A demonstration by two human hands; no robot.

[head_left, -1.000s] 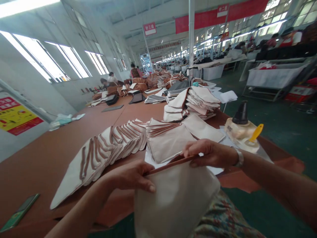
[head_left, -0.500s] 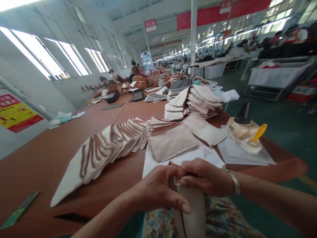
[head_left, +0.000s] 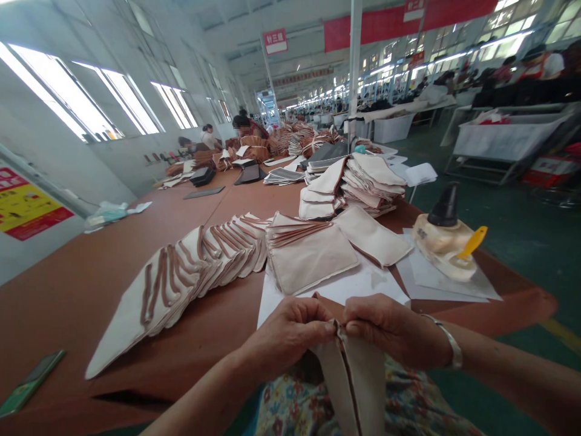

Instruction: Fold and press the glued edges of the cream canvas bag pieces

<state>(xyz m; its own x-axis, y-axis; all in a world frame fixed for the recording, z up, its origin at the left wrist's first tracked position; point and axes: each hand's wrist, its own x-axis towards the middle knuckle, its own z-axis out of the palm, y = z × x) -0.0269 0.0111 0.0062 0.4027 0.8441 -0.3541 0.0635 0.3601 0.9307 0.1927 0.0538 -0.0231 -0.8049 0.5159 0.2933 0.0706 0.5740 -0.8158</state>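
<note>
A cream fabric piece with a brown-edged seam [head_left: 370,381] hangs between my hands over my lap, at the table's near edge. My left hand [head_left: 290,333] pinches it beside the top of the seam, thumb against the cloth. On the other side of the seam, my right hand [head_left: 393,327] grips it with bent fingers. The seam runs downward as a dark slit between the two halves. Just beyond lies a stack of similar cream pieces [head_left: 313,257] on white paper [head_left: 376,281]. A fanned row of brown-trimmed pieces [head_left: 181,284] stretches to the left.
On the right stand a cream container with a black cone top [head_left: 442,242] and a yellow-handled tool [head_left: 473,241]. A phone-like green object [head_left: 31,381] lies at the left edge. More stacked pieces [head_left: 372,181] sit farther back. A person [head_left: 209,138] is at the far end.
My hands have moved slightly apart, and my left thumb has come up to the seam's top. The fabric is now spread, showing its seam more openly.
</note>
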